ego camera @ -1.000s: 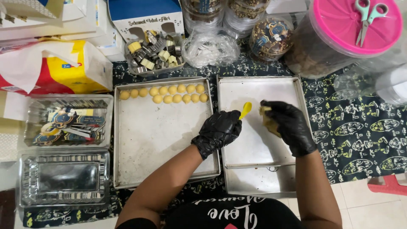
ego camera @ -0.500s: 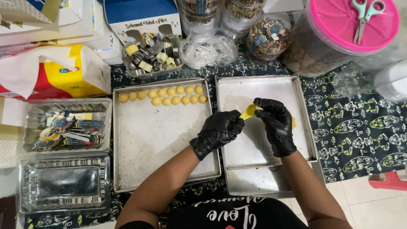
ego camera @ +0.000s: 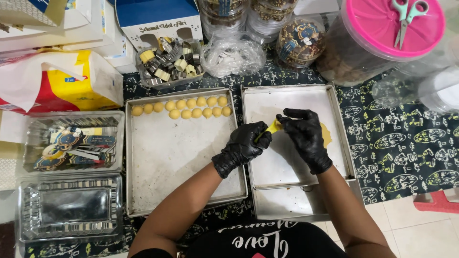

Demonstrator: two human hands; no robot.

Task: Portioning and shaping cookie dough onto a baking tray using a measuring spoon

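Both my hands wear black gloves and meet over the right metal tray. My left hand holds a small yellow piece of dough, and my right hand pinches the same piece from the other side. A flat lump of yellow dough lies on the right tray, partly hidden behind my right hand. On the left metal tray, several small yellow dough balls sit in two rows along the far edge.
Clear plastic boxes stand at the left, one holding printed labels. A tub of metal cutters, jars and a big container with a pink lid bearing scissors line the back. A red and yellow bag lies at far left.
My right hand has moved left from the dough lump to meet my left hand. Both hands now grip the small yellow piece together.
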